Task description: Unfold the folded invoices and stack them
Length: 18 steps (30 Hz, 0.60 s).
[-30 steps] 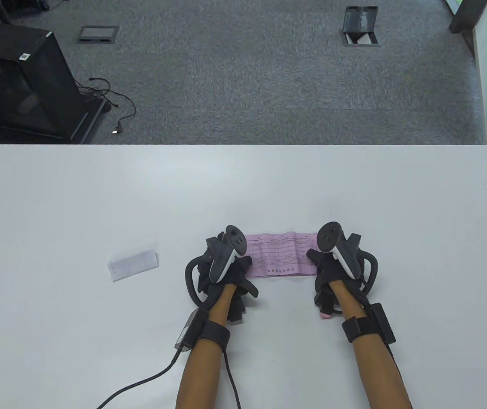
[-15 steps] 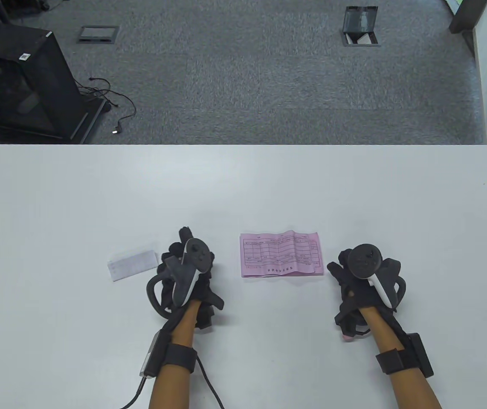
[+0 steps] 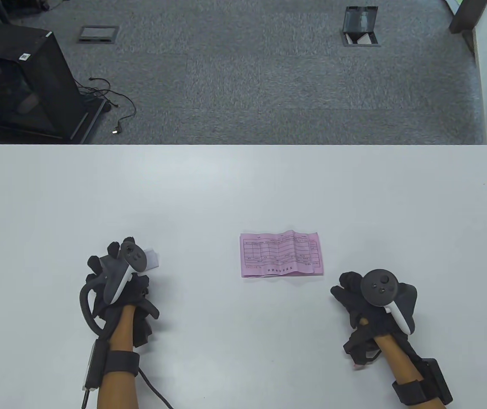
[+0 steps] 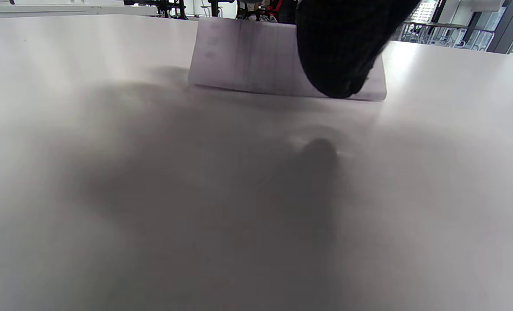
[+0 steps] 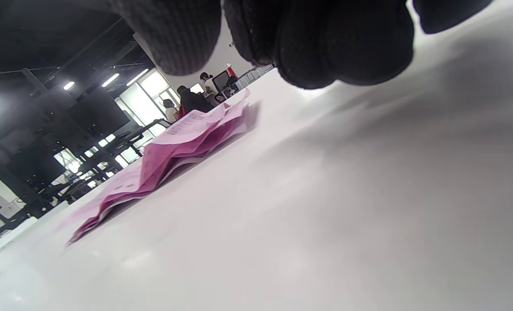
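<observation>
Pink invoice [image 3: 282,254] lies unfolded mid-worktop [image 3: 243,183], bare surface all round. L hand [image 3: 120,283] over white folded invoice [image 4: 256,56], grip unclear; R hand [image 3: 371,304] near-right, fingers relaxed.

tabletop [image 3: 243,187]: smooth white surface with a soft sheen; it mirrors light and shadow in the wrist views.
pink invoice [image 3: 282,254]: thin printed paper, matt, creased and wavy along its folds.
white invoice [image 4: 256,60]: thin folded paper, matt, with faint print showing through.
left hand [image 3: 117,283]: black knitted cloth glove, matt; the tracker on it is smooth plastic, dark grey and white.
right hand [image 3: 373,304]: same black knit glove, with a coarse weave in the wrist view.
floor [image 3: 243,76]: grey carpet, rough and speckled.
</observation>
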Each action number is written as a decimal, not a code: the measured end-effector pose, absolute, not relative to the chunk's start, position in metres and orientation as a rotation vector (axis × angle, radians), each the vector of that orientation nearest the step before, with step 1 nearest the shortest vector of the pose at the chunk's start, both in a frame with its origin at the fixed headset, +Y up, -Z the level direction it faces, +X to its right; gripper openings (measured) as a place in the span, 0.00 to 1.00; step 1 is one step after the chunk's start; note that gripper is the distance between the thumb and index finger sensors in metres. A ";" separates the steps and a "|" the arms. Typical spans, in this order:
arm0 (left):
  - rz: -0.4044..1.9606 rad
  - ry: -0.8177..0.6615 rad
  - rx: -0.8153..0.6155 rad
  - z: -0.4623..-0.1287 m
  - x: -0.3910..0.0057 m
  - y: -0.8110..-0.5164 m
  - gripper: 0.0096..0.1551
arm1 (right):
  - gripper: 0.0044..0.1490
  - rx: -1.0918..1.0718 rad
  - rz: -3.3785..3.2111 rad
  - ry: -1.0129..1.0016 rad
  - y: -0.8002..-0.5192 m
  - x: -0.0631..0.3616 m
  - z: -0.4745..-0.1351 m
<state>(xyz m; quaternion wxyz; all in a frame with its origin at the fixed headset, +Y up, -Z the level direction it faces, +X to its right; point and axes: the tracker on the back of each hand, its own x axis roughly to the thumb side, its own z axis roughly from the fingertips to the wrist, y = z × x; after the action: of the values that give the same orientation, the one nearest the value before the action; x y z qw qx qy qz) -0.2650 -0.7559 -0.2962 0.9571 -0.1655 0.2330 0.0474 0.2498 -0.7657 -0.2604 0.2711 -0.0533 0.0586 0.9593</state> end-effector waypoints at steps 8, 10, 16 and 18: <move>0.037 0.474 -0.191 -0.297 -0.263 -0.763 0.50 | 0.34 -0.106 2.579 0.178 -0.766 0.248 -0.260; 0.031 0.473 -0.165 -0.296 -0.263 -0.764 0.48 | 0.34 -0.103 2.570 0.181 -0.766 0.248 -0.260; 0.048 0.476 -0.090 -0.290 -0.263 -0.761 0.33 | 0.33 -0.087 2.569 0.199 -0.766 0.248 -0.260; 0.084 0.479 -0.058 -0.286 -0.264 -0.758 0.30 | 0.33 -0.080 2.561 0.211 -0.766 0.248 -0.259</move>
<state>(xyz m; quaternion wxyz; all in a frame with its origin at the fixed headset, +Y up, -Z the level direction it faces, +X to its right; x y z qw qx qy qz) -0.2643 -0.7583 -0.2859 0.9701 -0.0289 0.2373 0.0418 0.2475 -0.7664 -0.2591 0.2814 -0.0298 0.0787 0.9559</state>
